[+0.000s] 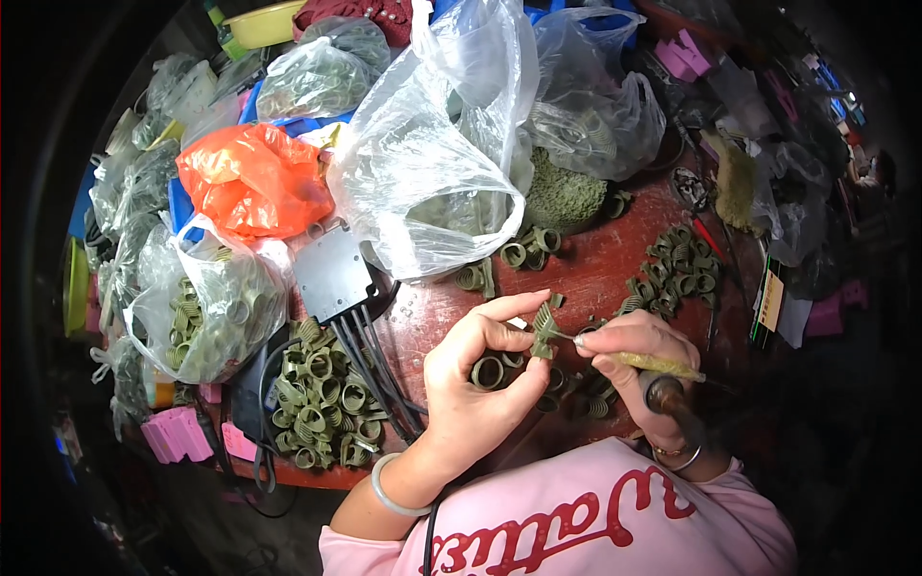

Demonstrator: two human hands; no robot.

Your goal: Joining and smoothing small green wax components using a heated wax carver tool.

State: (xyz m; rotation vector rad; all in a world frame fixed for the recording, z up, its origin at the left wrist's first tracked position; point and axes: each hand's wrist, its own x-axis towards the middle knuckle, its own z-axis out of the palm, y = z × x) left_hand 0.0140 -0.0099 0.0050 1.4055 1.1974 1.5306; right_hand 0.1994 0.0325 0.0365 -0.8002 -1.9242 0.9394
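Note:
My left hand point(480, 370) pinches a small olive-green ribbed piece point(545, 326) between thumb and fingertips, held up over the table. Wrapped round a pen-like tool point(658, 364) with a yellowish handle, my right hand point(639, 360) brings its thin metal tip against the piece's right side. A dark cylinder point(665, 394) shows beside the right hand; whether it belongs to the tool I cannot tell. Under and around both hands lie similar green ring-shaped pieces point(488, 372), partly hidden by the fingers.
A heap of green ring pieces point(322, 403) lies left, another point(677, 269) right, on the red table point(595, 254). A grey box point(334, 274) with black cables stands left. Clear plastic bags point(432, 163), an orange bag point(252, 178) and a green grainy mound point(567, 192) line the back.

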